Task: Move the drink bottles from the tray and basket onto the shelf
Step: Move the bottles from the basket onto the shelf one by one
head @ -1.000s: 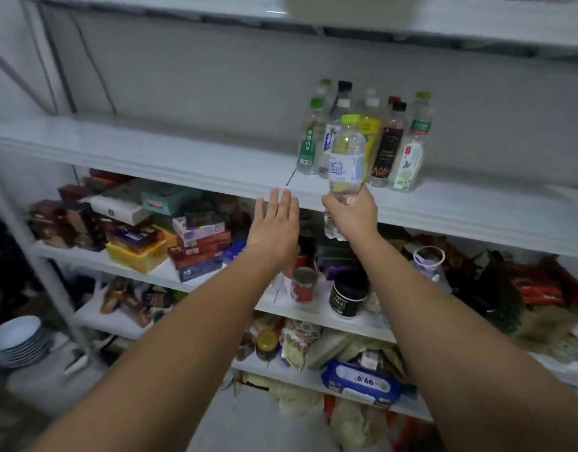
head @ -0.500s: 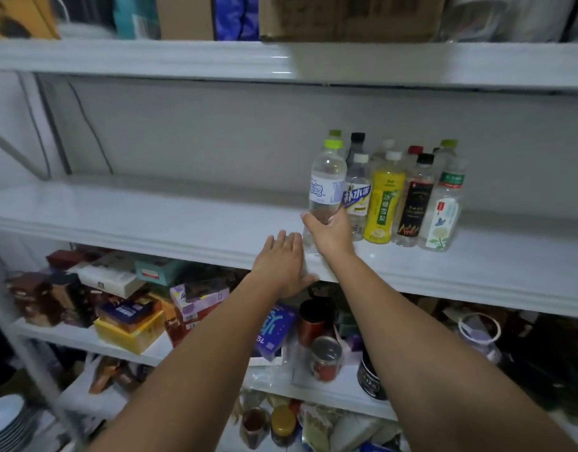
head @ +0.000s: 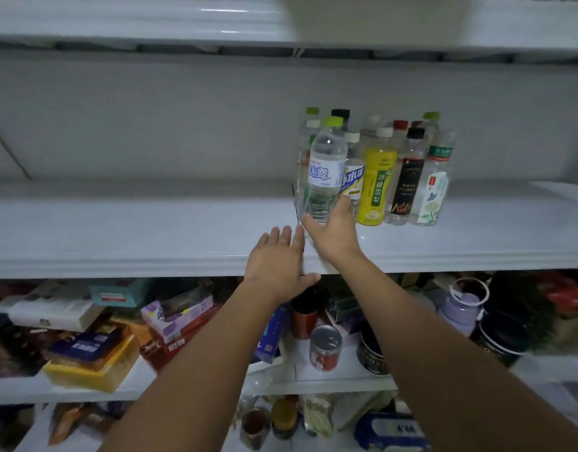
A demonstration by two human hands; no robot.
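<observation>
right hand (head: 335,233) grips the base of a clear water bottle (head: 325,172) – upright at the left front of the bottle cluster (head: 392,171) on the white shelf (head: 150,236). left hand (head: 278,264) lies flat, fingers straight, on the shelf's front edge – holding nothing.

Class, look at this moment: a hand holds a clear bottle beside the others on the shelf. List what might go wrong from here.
1. The right hand grips the clear bottle low, hiding its base; let go before it sits flat, it may topple.
2. It is close to the standing bottles; a nudge could knock some over.
3. It is near the front of the shelf; a topple could carry it off the edge.
</observation>
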